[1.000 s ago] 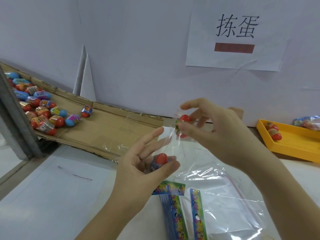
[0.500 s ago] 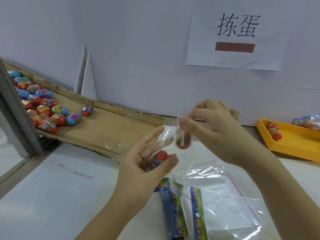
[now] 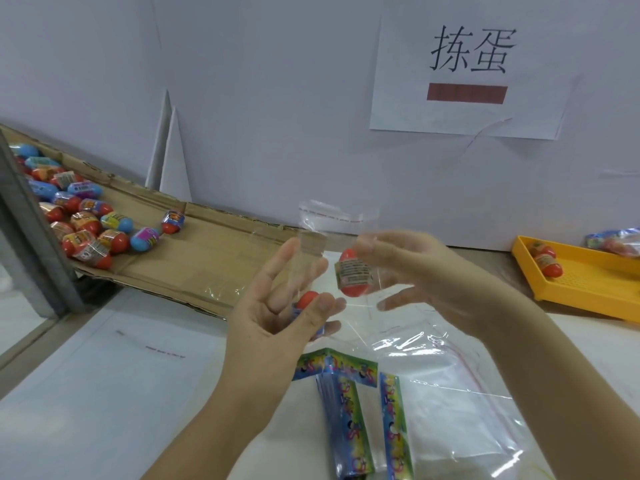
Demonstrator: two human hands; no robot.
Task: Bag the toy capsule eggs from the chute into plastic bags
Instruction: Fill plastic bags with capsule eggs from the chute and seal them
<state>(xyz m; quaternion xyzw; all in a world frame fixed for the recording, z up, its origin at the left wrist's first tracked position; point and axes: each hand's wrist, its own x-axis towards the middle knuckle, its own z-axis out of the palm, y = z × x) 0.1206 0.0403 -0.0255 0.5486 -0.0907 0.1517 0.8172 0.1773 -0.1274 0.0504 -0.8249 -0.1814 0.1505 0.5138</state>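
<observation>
A small clear plastic bag (image 3: 337,225) hangs upright between my hands, with a red capsule egg (image 3: 354,276) inside it. My left hand (image 3: 277,317) pinches a second red-and-blue egg (image 3: 306,301) between thumb and lower fingers, while its upper fingers rest against the bag's left side. My right hand (image 3: 429,282) is blurred, its fingers spread apart, the index fingertip touching the bag by the bagged egg's top. The cardboard chute (image 3: 194,268) slopes down from the left and holds several red and blue eggs (image 3: 83,223); one egg (image 3: 173,221) lies apart from the pile.
A yellow tray (image 3: 588,292) at right holds two red eggs (image 3: 546,261), with filled bags (image 3: 613,242) behind it. A large clear zip bag (image 3: 460,403) and colourful header cards (image 3: 349,407) lie on the white table below my hands. A grey metal post (image 3: 34,237) stands at left.
My right hand has spread its fingers and let go of the red egg, which now sits lower inside the small bag. My left hand still grips its egg.
</observation>
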